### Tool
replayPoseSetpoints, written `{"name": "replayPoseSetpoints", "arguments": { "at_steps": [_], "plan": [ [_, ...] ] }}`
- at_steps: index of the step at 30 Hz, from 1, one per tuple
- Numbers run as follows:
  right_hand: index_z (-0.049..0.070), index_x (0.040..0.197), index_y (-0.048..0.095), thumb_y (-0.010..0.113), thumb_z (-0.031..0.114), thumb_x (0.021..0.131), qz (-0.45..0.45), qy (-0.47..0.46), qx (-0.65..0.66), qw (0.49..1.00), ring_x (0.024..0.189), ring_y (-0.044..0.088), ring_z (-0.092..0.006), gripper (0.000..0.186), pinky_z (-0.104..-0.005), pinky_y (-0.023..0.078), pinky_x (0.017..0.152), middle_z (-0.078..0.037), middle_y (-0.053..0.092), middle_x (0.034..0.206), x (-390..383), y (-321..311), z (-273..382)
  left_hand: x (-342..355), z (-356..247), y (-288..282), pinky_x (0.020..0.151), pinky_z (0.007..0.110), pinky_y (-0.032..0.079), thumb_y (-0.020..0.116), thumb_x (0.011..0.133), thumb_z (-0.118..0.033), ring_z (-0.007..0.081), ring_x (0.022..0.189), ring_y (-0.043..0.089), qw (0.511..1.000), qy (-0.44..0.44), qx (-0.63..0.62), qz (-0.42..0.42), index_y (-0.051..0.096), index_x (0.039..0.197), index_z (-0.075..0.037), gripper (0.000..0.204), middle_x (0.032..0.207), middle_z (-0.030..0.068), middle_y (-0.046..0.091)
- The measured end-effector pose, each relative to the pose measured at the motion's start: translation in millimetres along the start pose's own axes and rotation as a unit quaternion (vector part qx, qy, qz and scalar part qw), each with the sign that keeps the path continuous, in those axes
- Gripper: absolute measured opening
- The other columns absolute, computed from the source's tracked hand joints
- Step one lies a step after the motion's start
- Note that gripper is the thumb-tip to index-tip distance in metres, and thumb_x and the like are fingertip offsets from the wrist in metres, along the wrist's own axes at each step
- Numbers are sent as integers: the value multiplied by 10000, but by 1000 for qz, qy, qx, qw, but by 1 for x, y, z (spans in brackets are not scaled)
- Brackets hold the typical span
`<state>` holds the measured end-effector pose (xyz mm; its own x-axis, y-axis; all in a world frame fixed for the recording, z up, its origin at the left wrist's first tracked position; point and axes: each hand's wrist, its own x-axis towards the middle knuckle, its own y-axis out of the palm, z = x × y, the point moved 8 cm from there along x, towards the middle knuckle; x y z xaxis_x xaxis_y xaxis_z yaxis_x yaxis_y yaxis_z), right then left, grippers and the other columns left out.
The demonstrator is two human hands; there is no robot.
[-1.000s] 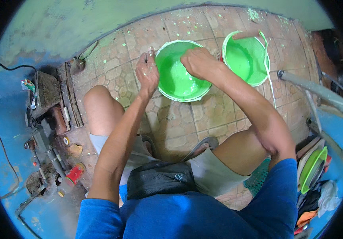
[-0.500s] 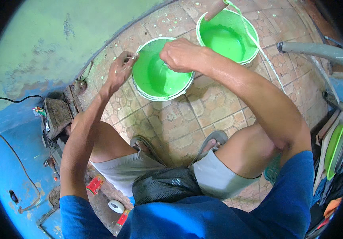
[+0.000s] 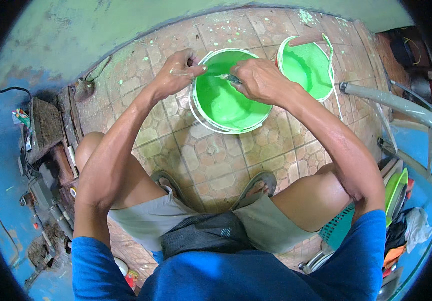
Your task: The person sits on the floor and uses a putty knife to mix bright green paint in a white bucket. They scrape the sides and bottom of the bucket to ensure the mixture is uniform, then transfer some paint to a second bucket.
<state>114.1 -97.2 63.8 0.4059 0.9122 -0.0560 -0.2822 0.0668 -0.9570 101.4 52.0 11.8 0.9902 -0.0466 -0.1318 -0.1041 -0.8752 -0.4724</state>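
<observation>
A white-rimmed bucket of bright green liquid (image 3: 233, 110) stands on the tiles ahead of my feet. At its upper-left rim, my left hand (image 3: 173, 72) has curled fingers; what they grip is unclear. My right hand (image 3: 256, 80) is closed on a small pale-tipped tool (image 3: 226, 77) held over the bucket, its tip pointing left. Behind and to the right stands a second bucket of green liquid (image 3: 301, 70), with a brown cylinder (image 3: 305, 39) across its rim and a white cord hanging down its side.
Grey pipes (image 3: 391, 100) jut in at the right, above a green basin (image 3: 394, 195), a teal perforated basket (image 3: 337, 226) and piled cloths (image 3: 416, 226). Pipes and clutter (image 3: 50, 200) line the blue wall at left. A pale green wall (image 3: 100, 35) rises beyond the speckled tile floor.
Compared with half a second ago, my left hand is higher, its thumb pointing right over the rim. My right hand has moved right, and the tool in it now shows.
</observation>
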Motion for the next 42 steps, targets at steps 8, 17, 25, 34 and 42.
{"name": "replayPoseSetpoints", "arguments": {
  "at_steps": [8, 17, 25, 34, 42],
  "plan": [
    [-34, 682, 581, 489, 92, 763, -83, -35, 24, 996, 672, 626, -372, 176, -447, 503, 600, -222, 611, 681, -20, 18, 26, -9, -17, -8, 580, 300, 414, 691, 802, -251, 130, 650, 491, 999, 1, -33, -17, 566, 832, 14, 294, 709, 55, 554],
    [-24, 668, 569, 504, 109, 747, -71, -26, 66, 995, 630, 608, -393, 168, -459, 489, 572, -242, 590, 664, -27, 11, 18, -6, -31, 4, 559, 276, 395, 659, 847, -350, 99, 629, 456, 998, 2, -39, -39, 558, 800, -16, 353, 690, 22, 522],
    [-17, 753, 594, 477, 115, 769, -87, -31, 42, 995, 712, 622, -377, 177, -455, 501, 644, -224, 612, 764, -28, 27, 13, -5, -38, 14, 562, 232, 337, 613, 896, -334, 58, 659, 387, 999, -1, -4, -50, 497, 764, -63, 322, 689, -42, 440],
    [-22, 783, 569, 518, 157, 783, 28, -57, 96, 993, 695, 609, -379, 186, -465, 486, 610, -216, 596, 737, -31, 26, 36, -2, -30, 15, 574, 230, 348, 597, 912, -294, 60, 667, 392, 999, 6, -23, -46, 489, 769, -59, 295, 698, -43, 449],
    [-23, 820, 572, 515, 113, 792, -62, -59, 46, 995, 691, 614, -377, 150, -450, 487, 586, -206, 586, 746, -29, 15, 29, -1, -34, 14, 570, 219, 330, 604, 911, -251, 50, 668, 377, 999, 18, -40, -32, 483, 775, -63, 262, 713, -52, 439]
  ]
}}
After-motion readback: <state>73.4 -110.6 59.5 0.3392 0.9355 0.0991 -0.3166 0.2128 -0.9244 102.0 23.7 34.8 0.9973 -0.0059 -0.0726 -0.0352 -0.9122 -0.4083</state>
